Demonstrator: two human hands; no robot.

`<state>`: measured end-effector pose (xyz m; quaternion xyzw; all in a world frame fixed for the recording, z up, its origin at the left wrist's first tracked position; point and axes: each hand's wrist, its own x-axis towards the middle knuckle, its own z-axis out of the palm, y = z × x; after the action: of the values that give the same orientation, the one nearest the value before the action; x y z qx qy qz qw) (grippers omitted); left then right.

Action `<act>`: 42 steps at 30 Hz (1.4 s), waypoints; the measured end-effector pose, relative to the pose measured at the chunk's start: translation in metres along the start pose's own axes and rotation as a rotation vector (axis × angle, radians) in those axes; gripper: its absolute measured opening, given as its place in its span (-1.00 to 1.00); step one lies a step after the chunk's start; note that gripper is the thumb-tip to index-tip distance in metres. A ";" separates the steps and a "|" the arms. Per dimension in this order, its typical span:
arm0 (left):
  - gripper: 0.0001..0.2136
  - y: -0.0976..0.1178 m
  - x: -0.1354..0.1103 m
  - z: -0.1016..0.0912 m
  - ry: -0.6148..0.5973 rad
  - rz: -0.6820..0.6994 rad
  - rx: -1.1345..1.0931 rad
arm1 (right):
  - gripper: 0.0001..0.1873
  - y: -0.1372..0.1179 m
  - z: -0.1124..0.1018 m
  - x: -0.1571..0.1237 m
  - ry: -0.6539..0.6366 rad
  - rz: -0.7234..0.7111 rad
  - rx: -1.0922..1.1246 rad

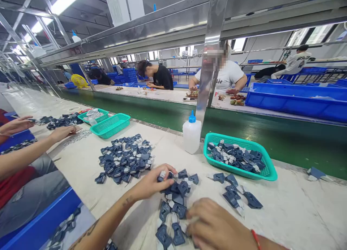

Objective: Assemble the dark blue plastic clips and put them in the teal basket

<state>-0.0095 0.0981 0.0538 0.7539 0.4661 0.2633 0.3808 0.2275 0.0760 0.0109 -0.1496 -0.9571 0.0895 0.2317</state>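
My left hand (151, 181) curves its thumb and fingers round a dark blue plastic part (170, 175) with a pale grey piece on it. Just below runs a loose cluster of similar dark blue parts (178, 233), each with whitish bits. At the right side of this cluster is my right hand (217, 224), a red string at its wrist. Its fingers are bent and smeared by motion, so what they hold is hidden. A larger heap of the same parts (124, 158) lies to the left, and several loose ones (231, 195) lie to the right.
A green basket (271, 174) of parts and a white bottle (192, 136) with a blue cap stand behind my hands. Another green basket (111, 129) is left. A metal post (211, 55) rises by the green belt (162, 114). A co-worker's arm (29, 152) reaches in from the left.
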 end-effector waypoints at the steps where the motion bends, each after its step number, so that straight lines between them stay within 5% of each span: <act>1: -0.89 -0.002 -0.003 -0.005 0.042 -0.020 0.013 | -0.81 0.006 -0.010 0.002 -0.007 0.106 0.018; 4: -0.89 -0.011 -0.013 -0.014 0.102 -0.068 0.083 | -0.65 0.031 -0.023 0.016 -0.037 0.386 0.037; 7: -0.90 -0.020 -0.022 -0.010 0.067 -0.055 0.148 | -0.56 0.054 -0.013 0.031 -0.171 0.457 0.088; 10: -0.86 -0.027 -0.026 0.001 0.053 -0.019 0.190 | -0.72 0.061 -0.002 0.036 -0.256 0.519 0.117; 18: -0.86 -0.033 -0.015 0.007 0.265 -0.040 0.155 | -0.64 0.048 -0.006 0.028 -0.096 0.764 0.155; 22: -0.87 -0.024 -0.013 0.005 0.267 -0.077 0.080 | -0.69 0.065 0.001 0.053 -0.031 0.680 0.190; 27: -0.90 -0.017 -0.019 0.014 0.116 -0.018 0.069 | -0.73 0.065 0.016 0.073 -0.145 0.580 0.194; 32: -0.88 -0.023 -0.016 0.012 0.213 -0.059 0.089 | -0.82 0.037 0.017 0.054 -0.195 0.531 0.184; 38: -0.89 -0.020 -0.009 0.008 0.023 -0.074 -0.005 | -0.63 0.008 0.004 0.028 -0.135 0.456 0.088; 40: -0.89 -0.019 -0.009 0.008 0.003 -0.069 -0.055 | -0.56 -0.009 0.016 0.023 -0.062 0.283 0.035; 42: -0.91 -0.020 -0.008 0.009 0.010 -0.068 -0.081 | -0.69 -0.029 0.039 0.022 0.100 -0.049 -0.066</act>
<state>-0.0162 0.0932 0.0318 0.7201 0.4823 0.2726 0.4177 0.1836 0.0525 -0.0072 -0.1381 -0.9500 0.0446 0.2765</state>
